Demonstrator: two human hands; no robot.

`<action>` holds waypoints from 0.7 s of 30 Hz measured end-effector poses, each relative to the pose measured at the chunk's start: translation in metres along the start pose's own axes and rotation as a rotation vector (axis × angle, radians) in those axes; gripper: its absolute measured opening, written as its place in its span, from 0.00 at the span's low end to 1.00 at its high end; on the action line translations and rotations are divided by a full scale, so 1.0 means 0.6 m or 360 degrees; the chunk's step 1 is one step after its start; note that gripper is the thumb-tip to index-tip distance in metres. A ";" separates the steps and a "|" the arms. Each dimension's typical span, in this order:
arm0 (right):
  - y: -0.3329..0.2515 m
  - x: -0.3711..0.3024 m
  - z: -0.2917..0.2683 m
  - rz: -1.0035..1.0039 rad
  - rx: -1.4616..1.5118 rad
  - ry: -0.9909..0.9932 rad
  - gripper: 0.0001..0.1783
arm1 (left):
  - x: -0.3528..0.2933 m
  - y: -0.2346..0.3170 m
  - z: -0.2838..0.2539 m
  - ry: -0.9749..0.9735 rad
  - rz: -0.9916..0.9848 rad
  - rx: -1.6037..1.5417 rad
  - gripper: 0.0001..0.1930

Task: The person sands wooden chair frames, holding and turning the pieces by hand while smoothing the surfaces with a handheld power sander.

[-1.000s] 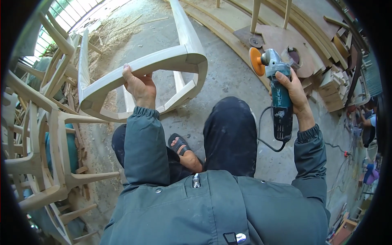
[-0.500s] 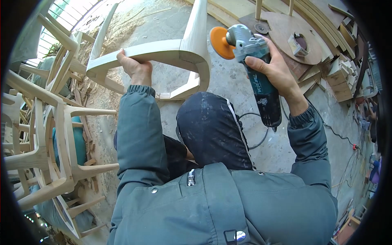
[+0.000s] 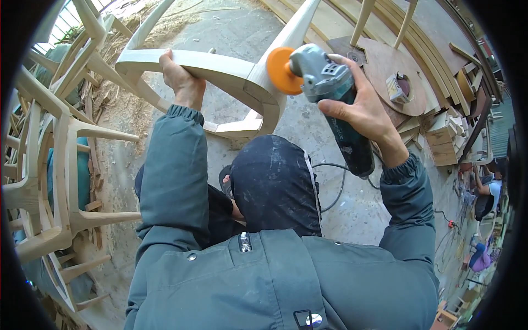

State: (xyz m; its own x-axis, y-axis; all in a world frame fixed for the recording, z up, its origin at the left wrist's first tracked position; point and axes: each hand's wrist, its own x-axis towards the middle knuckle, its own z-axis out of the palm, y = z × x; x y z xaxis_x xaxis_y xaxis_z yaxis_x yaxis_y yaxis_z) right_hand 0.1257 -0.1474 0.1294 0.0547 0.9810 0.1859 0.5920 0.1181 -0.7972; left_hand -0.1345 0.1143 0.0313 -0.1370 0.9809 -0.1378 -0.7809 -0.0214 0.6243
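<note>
My left hand (image 3: 182,80) is wrapped around the curved front rail of a pale bare-wood chair frame (image 3: 223,65), its thumb over the top edge. My right hand (image 3: 367,108) grips a teal and black angle grinder (image 3: 323,74) with a grey head. An orange disc (image 3: 282,70) on the grinder overlaps the frame's right corner, where a leg joins the rail. Whether the disc touches the wood, I cannot tell. A dark power cord (image 3: 342,190) loops on the floor below the grinder.
Unfinished wooden chairs (image 3: 66,165) are stacked along the left. Sawdust (image 3: 190,8) covers the floor at the far left. A round board (image 3: 393,82), long planks (image 3: 423,60) and a box of wood offcuts (image 3: 443,143) lie at the right. Other people (image 3: 487,195) are at the far right edge.
The grinder has come left, bringing its orange disc from beside the chair frame to overlap its right corner. The frame has tilted a little. My left hand keeps its grip.
</note>
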 end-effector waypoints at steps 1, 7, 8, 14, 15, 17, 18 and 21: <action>-0.007 0.007 0.003 -0.0005 -0.0002 -0.0009 0.55 | 0.000 0.001 -0.004 -0.0004 -0.0001 0.0007 0.32; -0.042 0.021 0.013 -0.0111 -0.0241 -0.0309 0.54 | 0.002 0.009 -0.014 -0.0089 -0.0021 0.0021 0.31; -0.032 0.024 0.004 -0.0077 -0.0215 -0.0275 0.54 | -0.004 0.009 -0.014 -0.0110 -0.0036 0.0053 0.31; 0.005 0.037 -0.036 0.0292 -0.0189 0.0038 0.55 | -0.019 0.002 -0.013 -0.0050 0.0070 0.0036 0.30; 0.004 0.037 -0.037 0.0321 -0.0170 0.0071 0.56 | -0.015 0.003 -0.013 -0.0057 0.0074 0.0031 0.30; -0.049 0.042 -0.026 0.0256 -0.0286 0.0043 0.57 | -0.026 0.002 -0.008 -0.0049 0.0082 0.0032 0.30; -0.057 0.052 -0.023 0.0087 -0.0377 -0.0091 0.55 | -0.032 0.003 -0.005 -0.0061 0.0067 0.0050 0.30; -0.074 0.082 0.004 -0.0004 -0.0324 -0.0322 0.56 | -0.029 0.007 -0.007 -0.0054 0.0044 0.0049 0.30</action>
State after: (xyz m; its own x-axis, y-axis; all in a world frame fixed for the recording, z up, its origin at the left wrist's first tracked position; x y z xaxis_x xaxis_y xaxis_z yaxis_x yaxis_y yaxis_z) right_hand 0.1002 -0.1042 0.1726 -0.0962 0.9940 0.0531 0.7424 0.1071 -0.6613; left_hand -0.1380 0.0960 0.0329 -0.1371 0.9861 -0.0939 -0.7577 -0.0433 0.6511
